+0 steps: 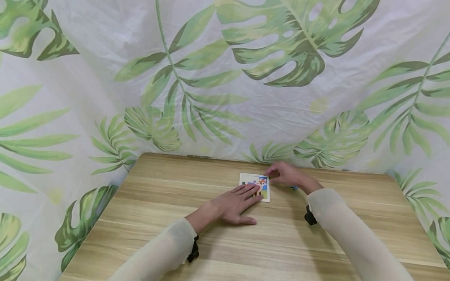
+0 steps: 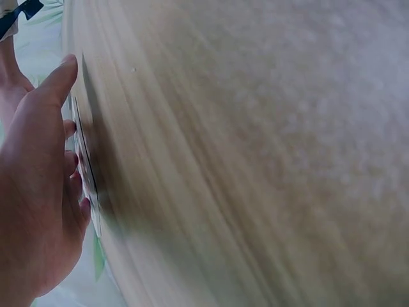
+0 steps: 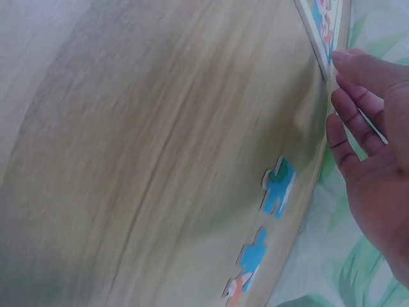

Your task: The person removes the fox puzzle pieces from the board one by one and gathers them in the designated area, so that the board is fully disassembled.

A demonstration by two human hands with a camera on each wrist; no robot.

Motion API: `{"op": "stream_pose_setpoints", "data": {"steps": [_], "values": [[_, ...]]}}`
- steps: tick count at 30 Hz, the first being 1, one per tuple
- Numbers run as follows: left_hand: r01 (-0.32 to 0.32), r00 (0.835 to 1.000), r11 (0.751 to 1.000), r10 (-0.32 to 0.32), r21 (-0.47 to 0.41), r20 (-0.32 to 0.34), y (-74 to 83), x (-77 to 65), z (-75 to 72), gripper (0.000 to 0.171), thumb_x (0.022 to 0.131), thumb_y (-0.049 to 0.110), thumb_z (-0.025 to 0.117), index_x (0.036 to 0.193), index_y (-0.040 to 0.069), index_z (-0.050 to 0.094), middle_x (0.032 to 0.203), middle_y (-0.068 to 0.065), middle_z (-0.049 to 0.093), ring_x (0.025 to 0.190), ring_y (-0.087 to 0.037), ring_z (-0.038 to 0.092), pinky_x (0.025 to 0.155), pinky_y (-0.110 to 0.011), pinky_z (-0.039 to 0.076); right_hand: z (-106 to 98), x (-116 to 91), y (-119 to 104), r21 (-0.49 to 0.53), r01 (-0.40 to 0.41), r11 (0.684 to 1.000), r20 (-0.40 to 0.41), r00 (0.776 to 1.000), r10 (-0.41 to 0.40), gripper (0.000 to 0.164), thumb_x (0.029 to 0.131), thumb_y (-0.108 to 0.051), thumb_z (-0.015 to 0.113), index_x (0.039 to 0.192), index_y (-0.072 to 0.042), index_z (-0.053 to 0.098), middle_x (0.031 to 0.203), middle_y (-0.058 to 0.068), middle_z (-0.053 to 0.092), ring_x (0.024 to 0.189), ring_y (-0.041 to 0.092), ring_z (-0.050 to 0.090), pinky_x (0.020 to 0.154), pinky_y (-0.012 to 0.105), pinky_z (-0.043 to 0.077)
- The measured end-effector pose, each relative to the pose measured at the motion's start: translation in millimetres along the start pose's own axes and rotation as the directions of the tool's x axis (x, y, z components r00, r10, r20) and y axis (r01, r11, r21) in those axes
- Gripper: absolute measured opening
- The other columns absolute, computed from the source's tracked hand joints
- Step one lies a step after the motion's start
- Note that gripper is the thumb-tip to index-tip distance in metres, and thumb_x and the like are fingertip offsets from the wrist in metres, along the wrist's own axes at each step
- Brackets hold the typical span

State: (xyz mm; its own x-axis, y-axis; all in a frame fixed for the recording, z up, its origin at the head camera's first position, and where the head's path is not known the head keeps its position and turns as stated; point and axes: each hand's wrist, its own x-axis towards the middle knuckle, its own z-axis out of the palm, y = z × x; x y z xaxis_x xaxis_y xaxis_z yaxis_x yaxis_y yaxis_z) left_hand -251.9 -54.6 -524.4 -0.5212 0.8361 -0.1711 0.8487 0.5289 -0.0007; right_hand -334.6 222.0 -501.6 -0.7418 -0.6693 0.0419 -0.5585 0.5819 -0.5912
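A small square jigsaw puzzle (image 1: 265, 194) with a white border and a cartoon picture lies near the table's back edge. My left hand (image 1: 241, 205) rests across its lower left part, fingers straight, covering some of the picture. The right hand (image 1: 285, 175) is at the puzzle's top right corner, where thumb and forefinger pinch the border. In the right wrist view, the puzzle's corner (image 3: 323, 29) shows beside the thumb, and the other fingers curve loosely. Two loose puzzle pieces, one blue and green (image 3: 279, 187), one blue and orange (image 3: 252, 258), lie beneath the right wrist.
The wooden table (image 1: 162, 184) runs up to a white cloth backdrop (image 1: 218, 127) printed with green leaves. In the head view, the right arm mostly hides the loose pieces; a bit of blue (image 1: 294, 188) peeks out. Black wrist cameras sit below both sleeves.
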Motion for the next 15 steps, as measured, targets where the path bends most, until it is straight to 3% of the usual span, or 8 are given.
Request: {"op": "stream_pose_setpoints", "data": {"steps": [8,15], "values": [[-0.006,1.000,1.000,0.006,0.005,-0.023,-0.8,0.7,-0.4,0.089,0.105,0.075,0.033,0.172,0.017,0.018,0.178,-0.012,0.008,0.165,-0.029,0.006,0.133,-0.042,0.013,-0.7,9.9,-9.9,0.010,-0.013,1.000,0.058,0.998,0.012,0.029,0.091,0.001,0.080,0.121,0.002,0.077,0.110,0.016,0.073,0.101,0.032,0.067,0.090,0.049,0.057],[-0.015,1.000,1.000,0.015,-0.021,-0.019,-1.3,2.3,2.0,0.089,0.105,0.074,0.034,0.171,0.016,0.019,0.178,-0.014,0.008,0.165,-0.031,0.005,0.133,-0.042,0.012,0.7,18.7,-9.4,0.019,0.029,0.999,0.114,0.993,-0.031,0.032,0.088,0.007,0.080,0.120,0.005,0.076,0.107,0.019,0.070,0.100,0.035,0.065,0.089,0.048,0.057]]}}
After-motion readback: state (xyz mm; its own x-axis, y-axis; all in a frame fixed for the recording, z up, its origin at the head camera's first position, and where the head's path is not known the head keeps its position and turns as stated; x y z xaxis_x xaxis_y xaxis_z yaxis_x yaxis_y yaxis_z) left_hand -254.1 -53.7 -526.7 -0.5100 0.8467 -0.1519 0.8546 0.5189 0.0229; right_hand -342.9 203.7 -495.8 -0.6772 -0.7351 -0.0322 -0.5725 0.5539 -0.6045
